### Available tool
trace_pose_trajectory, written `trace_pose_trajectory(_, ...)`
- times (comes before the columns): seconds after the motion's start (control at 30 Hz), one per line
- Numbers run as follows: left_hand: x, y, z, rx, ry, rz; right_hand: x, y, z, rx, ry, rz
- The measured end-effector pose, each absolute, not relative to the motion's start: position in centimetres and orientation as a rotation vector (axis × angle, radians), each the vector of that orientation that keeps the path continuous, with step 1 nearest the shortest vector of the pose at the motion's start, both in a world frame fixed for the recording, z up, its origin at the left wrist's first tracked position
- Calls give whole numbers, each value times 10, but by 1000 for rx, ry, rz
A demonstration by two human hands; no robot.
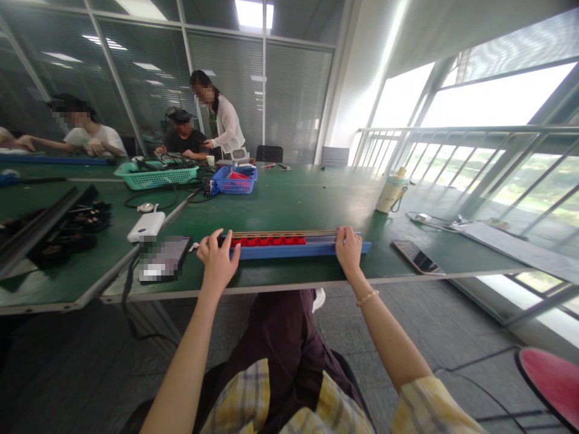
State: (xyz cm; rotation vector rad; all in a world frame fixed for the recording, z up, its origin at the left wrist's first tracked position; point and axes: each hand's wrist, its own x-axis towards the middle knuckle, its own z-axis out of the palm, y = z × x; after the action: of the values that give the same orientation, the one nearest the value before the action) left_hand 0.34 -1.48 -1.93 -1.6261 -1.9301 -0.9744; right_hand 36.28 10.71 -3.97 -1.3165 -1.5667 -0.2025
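A long blue channel (289, 250) lies lengthwise along the near edge of the green table. Red pieces (270, 241) sit in a row in its left and middle part, and thin yellowish strands (280, 232) run along its far side. My left hand (218, 256) straddles the left end, with thumb on the near side and index finger on the far side. At the right end my right hand (348, 248) has its fingers bent over the channel and pressed together. Whether its fingertips also pinch the strands is hidden.
A blurred-screen phone (163, 259) and a white power bank (146, 226) lie left; another phone (417, 257) and a bottle (391, 191) are right. Beyond are a green basket (156, 178) and blue basket (234, 184). Several people are across the table.
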Motion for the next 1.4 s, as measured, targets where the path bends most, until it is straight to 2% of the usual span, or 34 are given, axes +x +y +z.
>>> trace_pose_trajectory(1.4, 7, -20, -14, -1658, -1930, -998, 364, 105, -35, -1123, -1621, -292)
